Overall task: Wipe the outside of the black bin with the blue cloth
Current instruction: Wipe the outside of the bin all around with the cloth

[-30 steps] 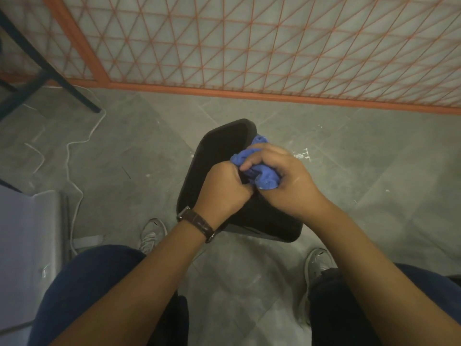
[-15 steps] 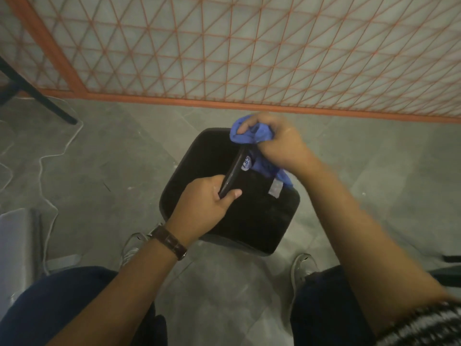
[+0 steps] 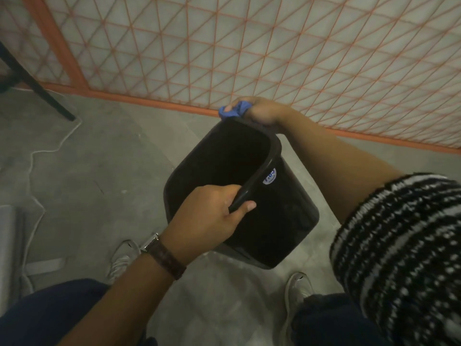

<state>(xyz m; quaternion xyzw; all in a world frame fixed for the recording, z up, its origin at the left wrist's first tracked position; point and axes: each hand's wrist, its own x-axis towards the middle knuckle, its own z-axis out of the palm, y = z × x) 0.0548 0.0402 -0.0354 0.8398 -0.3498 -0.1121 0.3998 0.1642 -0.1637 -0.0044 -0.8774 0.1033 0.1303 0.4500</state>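
The black bin (image 3: 274, 221) is tilted between my knees, its opening turned up and to the left, a round blue-and-white sticker on its near side below the rim. My left hand (image 3: 212, 216) grips the near rim, thumb outside and fingers inside. My right hand (image 3: 259, 112) is at the far corner of the rim, closed on the bunched blue cloth (image 3: 233, 112), which presses against the bin's far outer side. Most of the cloth is hidden behind the hand and rim.
An orange lattice fence (image 3: 249, 46) stands just beyond the bin. A white cable (image 3: 57, 146) snakes over the grey floor at left, near a dark furniture leg (image 3: 37, 88). My shoes (image 3: 122, 260) rest on the floor beside the bin. A grey panel (image 3: 10, 245) is at far left.
My right hand has carried the blue cloth from the bin's near side over to its far rim corner. The bin has tipped so its opening shows. My left hand stays on the rim.
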